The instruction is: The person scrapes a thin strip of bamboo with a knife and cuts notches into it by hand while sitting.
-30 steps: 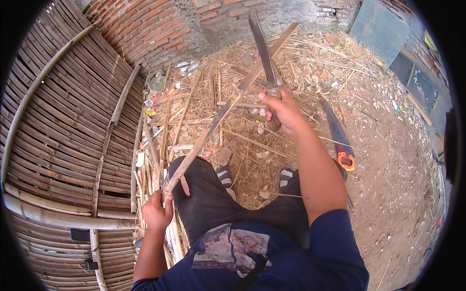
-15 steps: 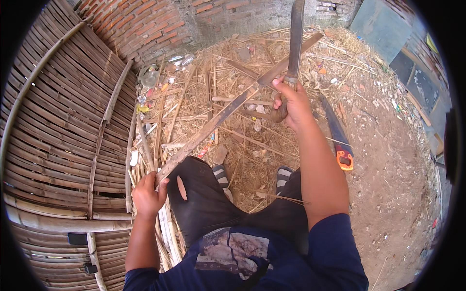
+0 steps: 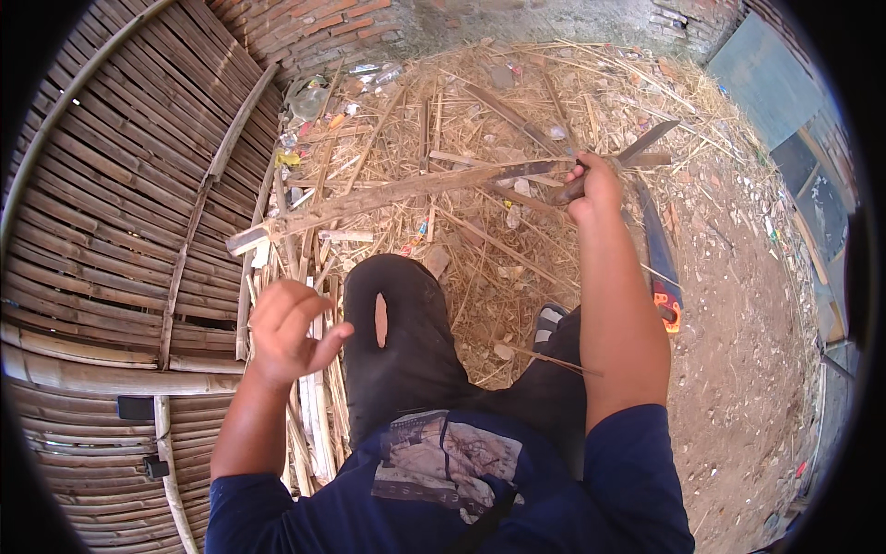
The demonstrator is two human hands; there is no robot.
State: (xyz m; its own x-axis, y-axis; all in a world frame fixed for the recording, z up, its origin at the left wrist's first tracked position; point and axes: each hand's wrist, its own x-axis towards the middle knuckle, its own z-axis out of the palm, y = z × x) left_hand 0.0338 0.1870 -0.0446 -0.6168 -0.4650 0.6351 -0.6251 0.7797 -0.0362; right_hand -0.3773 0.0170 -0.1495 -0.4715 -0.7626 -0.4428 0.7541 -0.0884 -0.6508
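Observation:
My right hand [image 3: 596,187] is wrapped round the wooden handle of a machete [image 3: 648,140], whose dark blade tilts up to the right. A long bamboo strip [image 3: 397,194] reaches from near the bamboo wall to my right hand and shows again beyond it. The strip meets the fingers there; whether they grip it too, I cannot tell. My left hand [image 3: 293,331] is raised below the strip's near end, apart from it. Its fingers are loosely bent, thumb apart, with nothing in them.
A handsaw [image 3: 660,263] with an orange handle lies right of my legs. Straw, stones and bamboo scraps [image 3: 489,245] litter the ground. Split bamboo pieces [image 3: 318,434] lie beside my left leg. A bamboo slat wall [image 3: 120,222] stands left, a brick wall [image 3: 314,37] ahead.
My left hand has let go of the bamboo strip. The strip has swung flatter, its near end moving away and left. The machete has tipped from upright toward the right. My left knee has lifted.

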